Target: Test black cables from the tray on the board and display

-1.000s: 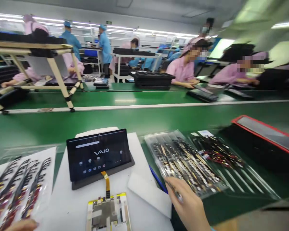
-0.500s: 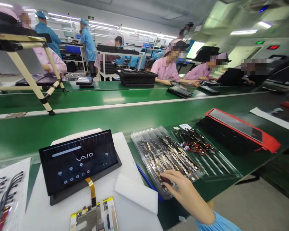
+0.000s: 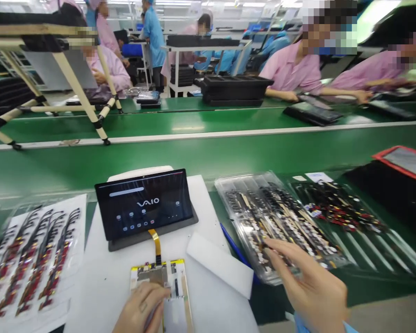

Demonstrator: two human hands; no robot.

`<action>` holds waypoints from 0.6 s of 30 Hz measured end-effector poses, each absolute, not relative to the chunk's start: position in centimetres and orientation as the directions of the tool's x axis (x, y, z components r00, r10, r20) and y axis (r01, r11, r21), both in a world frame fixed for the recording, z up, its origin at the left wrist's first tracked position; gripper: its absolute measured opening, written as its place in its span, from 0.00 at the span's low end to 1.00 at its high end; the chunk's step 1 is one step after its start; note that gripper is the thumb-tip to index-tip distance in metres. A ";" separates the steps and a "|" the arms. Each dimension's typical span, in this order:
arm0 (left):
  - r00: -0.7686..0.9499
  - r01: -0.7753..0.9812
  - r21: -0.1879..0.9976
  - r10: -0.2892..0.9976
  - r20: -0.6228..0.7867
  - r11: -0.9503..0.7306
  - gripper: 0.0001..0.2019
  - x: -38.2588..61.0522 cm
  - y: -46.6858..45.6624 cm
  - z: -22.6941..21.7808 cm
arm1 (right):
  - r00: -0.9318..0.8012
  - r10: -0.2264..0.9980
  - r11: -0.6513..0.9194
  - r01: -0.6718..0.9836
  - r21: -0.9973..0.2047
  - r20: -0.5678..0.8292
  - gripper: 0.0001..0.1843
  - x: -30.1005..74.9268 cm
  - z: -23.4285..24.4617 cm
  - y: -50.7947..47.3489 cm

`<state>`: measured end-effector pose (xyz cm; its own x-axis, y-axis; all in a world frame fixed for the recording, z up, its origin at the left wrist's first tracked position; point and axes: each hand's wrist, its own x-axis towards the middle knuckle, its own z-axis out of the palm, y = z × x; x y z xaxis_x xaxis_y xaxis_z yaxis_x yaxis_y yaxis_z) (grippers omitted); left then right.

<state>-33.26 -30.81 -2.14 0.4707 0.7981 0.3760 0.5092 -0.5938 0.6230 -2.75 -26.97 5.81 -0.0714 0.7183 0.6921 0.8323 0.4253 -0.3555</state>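
Note:
My right hand [image 3: 308,277] is over the near edge of a clear plastic tray [image 3: 225,185] filled with rows of small flex-cable parts [image 3: 277,212]. Its thumb and fingertips are pinched together at the parts; whatever sits between them is too small to make out. My left hand [image 3: 142,305] lies over an opened tablet body [image 3: 178,307] with yellow-taped edges, its fingers curled and pressed together, their tips hidden or blurred. A gold ribbon cable [image 3: 156,243] joins that body to a lit tablet screen [image 3: 145,203] showing VAIO, which leans on a dark stand.
A white foam block [image 3: 220,266] lies on the white work board [image 3: 107,282], beside a blue pen-like stick [image 3: 235,245]. Further right is a second clear tray [image 3: 353,249] of cables. Bagged cables [image 3: 52,259] lie left. Co-workers sit across the green bench [image 3: 180,152].
My left hand has come into view over the opened tablet body. My right hand stays at the tray, fingertips now closer together. The camera view has swung to the right and levelled.

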 end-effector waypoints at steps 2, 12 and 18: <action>0.420 0.514 0.585 0.778 0.467 -0.628 0.12 -31.8 -30.3 -0.7 | 0.094 0.661 0.379 0.814 -0.440 0.744 0.09 -3.6 4.9 -27.5; 0.488 0.588 0.500 0.772 0.407 -0.635 0.13 -30.6 -30.6 -0.8 | -0.191 0.886 0.450 0.574 -0.684 0.423 0.12 -9.5 -2.4 -32.5; 0.511 0.683 0.363 0.769 0.384 -0.634 0.14 -30.5 -31.3 -1.5 | -0.206 0.890 0.451 0.522 -0.724 0.407 0.09 -12.4 -1.7 -30.7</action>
<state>-30.46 -31.26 -1.49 0.5111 0.7692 0.3836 0.6826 -0.6344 0.3626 -12.40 -30.72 -1.65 -0.2055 0.8902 0.4067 0.5224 0.4512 -0.7236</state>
